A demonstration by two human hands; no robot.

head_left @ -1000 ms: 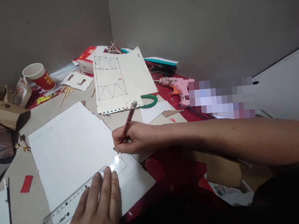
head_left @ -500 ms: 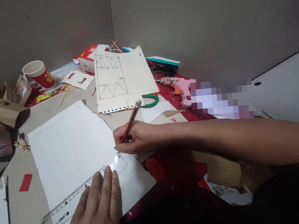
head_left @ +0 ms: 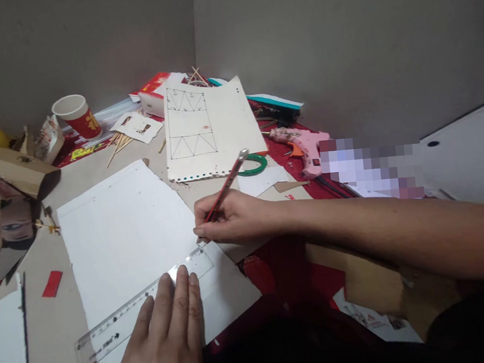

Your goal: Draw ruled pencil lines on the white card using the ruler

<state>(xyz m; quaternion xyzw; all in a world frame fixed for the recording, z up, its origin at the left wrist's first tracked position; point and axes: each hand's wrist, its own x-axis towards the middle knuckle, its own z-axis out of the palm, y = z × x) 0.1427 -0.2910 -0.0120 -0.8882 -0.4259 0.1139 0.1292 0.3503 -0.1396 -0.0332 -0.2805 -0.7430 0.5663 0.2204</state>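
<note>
My right hand (head_left: 232, 219) is closed around a red pencil (head_left: 227, 185), its tip at the far end of a clear plastic ruler (head_left: 138, 306). The ruler lies slantwise across a large white sheet (head_left: 128, 236). My left hand (head_left: 166, 338) lies flat on the ruler with fingers stretched out, pressing it onto the sheet. Beyond the sheet rests a cream card with drawn triangles (head_left: 207, 131).
A pink glue gun (head_left: 302, 145) and a green horseshoe shape (head_left: 255, 164) lie at the right back. A red paper cup (head_left: 78, 114), wooden sticks (head_left: 118, 144) and cardboard pieces (head_left: 12, 167) stand at the left. A red scrap (head_left: 52, 283) lies near the left edge. Grey walls close the back.
The view has shifted a little, so everything sits further right. My right hand has tilted the pencil lower toward the right. The left hand stays on the ruler.
</note>
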